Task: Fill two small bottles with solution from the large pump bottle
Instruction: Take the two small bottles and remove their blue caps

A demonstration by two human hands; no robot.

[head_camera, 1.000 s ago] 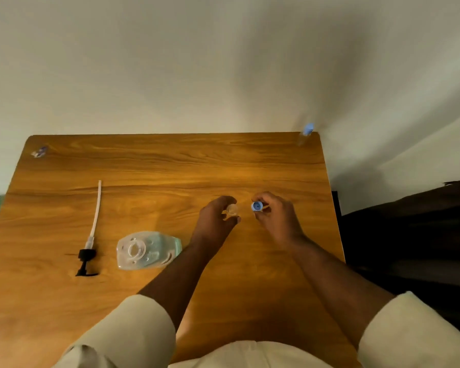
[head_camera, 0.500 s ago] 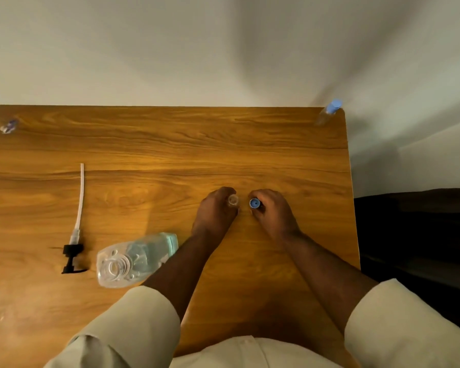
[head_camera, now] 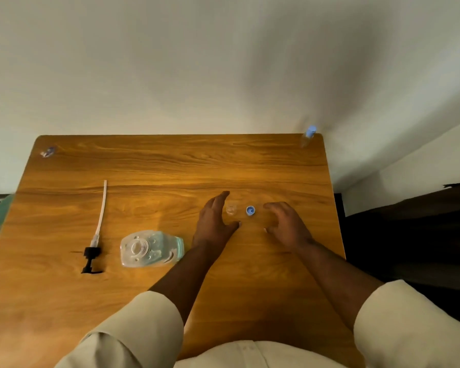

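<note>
A small clear bottle stands uncapped on the wooden table, with its blue cap lying just to its right. My left hand hovers open right beside the bottle on its left, holding nothing. My right hand is open to the right of the cap, apart from it. The large clear bottle, its neck open, stands left of my left forearm. Its black pump head with white tube lies further left. A second small bottle with a blue cap stands at the far right corner.
A small clear and blue object lies at the table's far left corner. A pale wall runs behind the table. Dark furniture sits off the right edge. Bare wood lies between the pump tube and my hands.
Both hands have let go: the small bottle and its blue cap now stand on the table, and my fingers have spread away from them.
</note>
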